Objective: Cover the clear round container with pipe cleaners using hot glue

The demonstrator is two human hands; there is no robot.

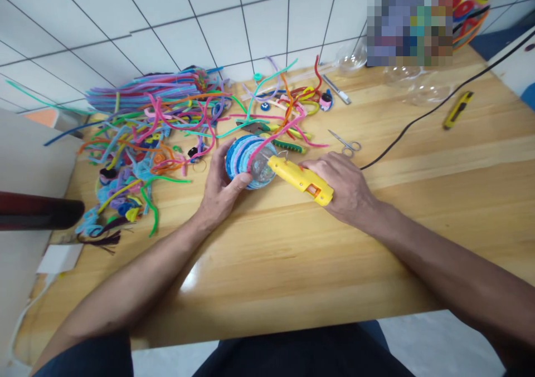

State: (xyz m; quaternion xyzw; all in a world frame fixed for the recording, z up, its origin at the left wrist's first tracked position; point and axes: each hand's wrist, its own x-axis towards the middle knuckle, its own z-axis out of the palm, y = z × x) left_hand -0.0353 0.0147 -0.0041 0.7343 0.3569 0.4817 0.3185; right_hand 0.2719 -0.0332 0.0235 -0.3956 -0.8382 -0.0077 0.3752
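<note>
My left hand [222, 185] is wrapped round a clear ball [259, 170] whose left side is covered in rows of blue and lilac pipe cleaner. A pink pipe cleaner [273, 136] lies against the ball beside the wound rows, its free length stretching up and to the right. In my right hand [340, 185] is a yellow glue gun [298, 179], its nozzle at the ball's clear right part. The fingers of my right hand are closed round the gun's handle, which they partly hide.
Pipe cleaners [146, 93] heap at the left and back. Behind the ball lie pliers [288, 146]; small scissors [345, 143] are near my right hand. A black cable [412, 123] runs right, by a yellow cutter [457, 111]. Clear balls [430, 92] sit at the back.
</note>
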